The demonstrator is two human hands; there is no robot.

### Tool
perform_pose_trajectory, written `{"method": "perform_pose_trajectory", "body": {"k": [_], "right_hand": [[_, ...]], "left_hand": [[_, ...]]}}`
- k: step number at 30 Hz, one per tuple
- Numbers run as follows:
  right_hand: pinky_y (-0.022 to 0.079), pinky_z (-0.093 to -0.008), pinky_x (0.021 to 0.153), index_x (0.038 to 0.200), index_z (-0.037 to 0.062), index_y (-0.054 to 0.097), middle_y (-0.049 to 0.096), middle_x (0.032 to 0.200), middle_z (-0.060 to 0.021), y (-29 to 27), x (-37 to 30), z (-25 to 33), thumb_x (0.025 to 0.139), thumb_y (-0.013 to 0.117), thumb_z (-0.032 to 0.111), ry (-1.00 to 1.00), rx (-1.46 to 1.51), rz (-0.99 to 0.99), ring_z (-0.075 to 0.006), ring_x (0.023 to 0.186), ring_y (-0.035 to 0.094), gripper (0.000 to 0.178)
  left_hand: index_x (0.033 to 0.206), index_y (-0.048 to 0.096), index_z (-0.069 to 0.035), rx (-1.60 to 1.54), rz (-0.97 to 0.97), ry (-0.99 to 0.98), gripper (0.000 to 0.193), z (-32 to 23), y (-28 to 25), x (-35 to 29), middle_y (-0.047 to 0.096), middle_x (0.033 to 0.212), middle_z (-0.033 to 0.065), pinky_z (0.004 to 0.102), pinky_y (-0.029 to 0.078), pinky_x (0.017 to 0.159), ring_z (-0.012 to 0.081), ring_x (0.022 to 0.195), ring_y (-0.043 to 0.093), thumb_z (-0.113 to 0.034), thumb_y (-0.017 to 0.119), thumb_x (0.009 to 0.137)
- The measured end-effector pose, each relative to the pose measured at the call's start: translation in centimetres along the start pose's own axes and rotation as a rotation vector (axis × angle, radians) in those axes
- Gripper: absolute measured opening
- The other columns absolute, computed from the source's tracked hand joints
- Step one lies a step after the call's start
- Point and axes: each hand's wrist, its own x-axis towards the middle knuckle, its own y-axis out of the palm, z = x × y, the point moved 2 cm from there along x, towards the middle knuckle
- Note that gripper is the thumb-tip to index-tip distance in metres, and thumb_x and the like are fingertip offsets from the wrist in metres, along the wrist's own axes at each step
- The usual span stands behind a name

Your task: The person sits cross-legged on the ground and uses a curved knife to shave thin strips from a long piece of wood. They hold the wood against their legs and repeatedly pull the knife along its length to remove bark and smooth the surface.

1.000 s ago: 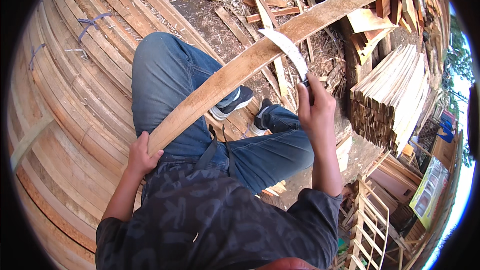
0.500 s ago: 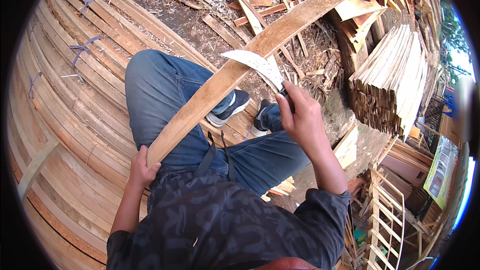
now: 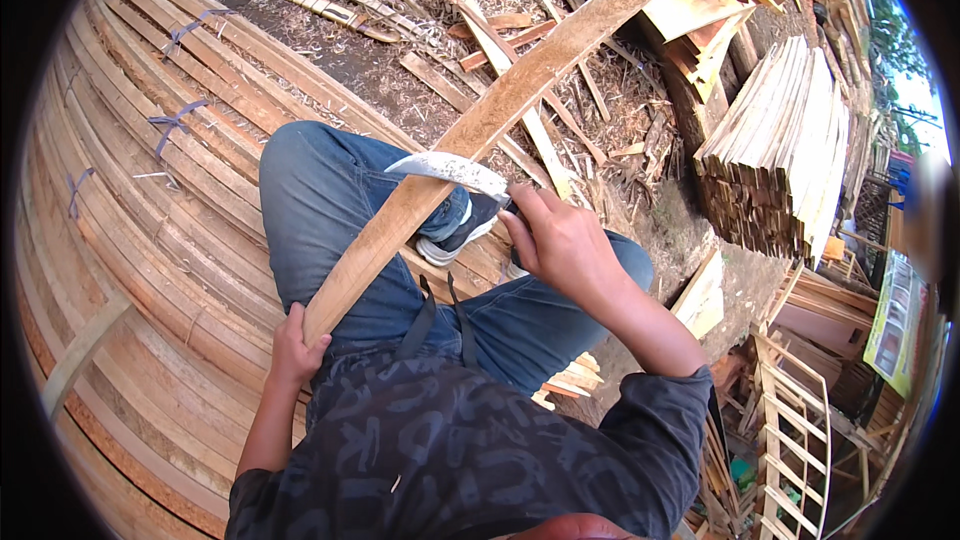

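Observation:
A long wooden plank slants across my lap from lower left to upper right. My left hand grips its near end beside my left thigh. My right hand is closed round the dark handle of a curved knife, which is mostly hidden by the fingers. The pale blade lies across the plank at about its middle, its tip reaching past the plank's left edge. My legs are bent in worn blue jeans, and a dark sneaker shows under the plank.
Bundled wooden strips, bound with purplish ties, lie beneath me and to the left. Loose offcuts and shavings cover the ground ahead. A stack of thin boards stands at right, with a slatted wooden frame lower right.
My right hand has drawn the knife back along the plank toward my body. The plank's far end has shifted slightly left, while my left hand keeps its hold on the near end.

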Motion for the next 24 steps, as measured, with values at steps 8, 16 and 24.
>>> {"method": "perform_pose_trajectory", "body": {"k": [8,16,24], "right_hand": [[0.048,-0.0444,0.058,0.106,-0.0020,0.062,0.064,0.072,-0.0218,-5.6,1.3,-12.7,0.097,0.057,0.018,0.429,-0.107,-0.410,-0.0385,0.065,0.065,0.023],[0.049,-0.0443,0.057,0.104,-0.0014,0.058,0.064,0.077,-0.0209,-1.8,-0.3,-5.0,0.093,0.062,0.017,0.212,0.090,-0.240,-0.0378,0.064,0.064,0.021],[0.049,-0.0461,0.054,0.096,0.0024,0.051,0.060,0.073,-0.0198,-0.7,-1.6,-1.3,0.095,0.059,0.027,0.063,-0.055,0.015,-0.0395,0.062,0.062,0.026]], "left_hand": [[0.095,0.046,0.000,0.066,0.001,-0.022,0.048,-0.6,-0.5,0.3,0.054,0.073,0.0264,0.0493,0.044,0.062,0.0510,0.075,0.055,-0.039,0.070,0.079],[0.096,0.047,0.000,0.070,0.006,0.002,0.049,-0.1,-0.7,-0.2,0.055,0.075,0.0267,0.0487,0.044,0.061,0.0512,0.074,0.055,-0.042,0.069,0.080],[0.098,0.048,0.000,0.014,0.030,0.002,0.056,-0.2,-0.5,-1.1,0.057,0.078,0.0265,0.0485,0.045,0.063,0.0510,0.076,0.057,-0.049,0.068,0.081]]}}
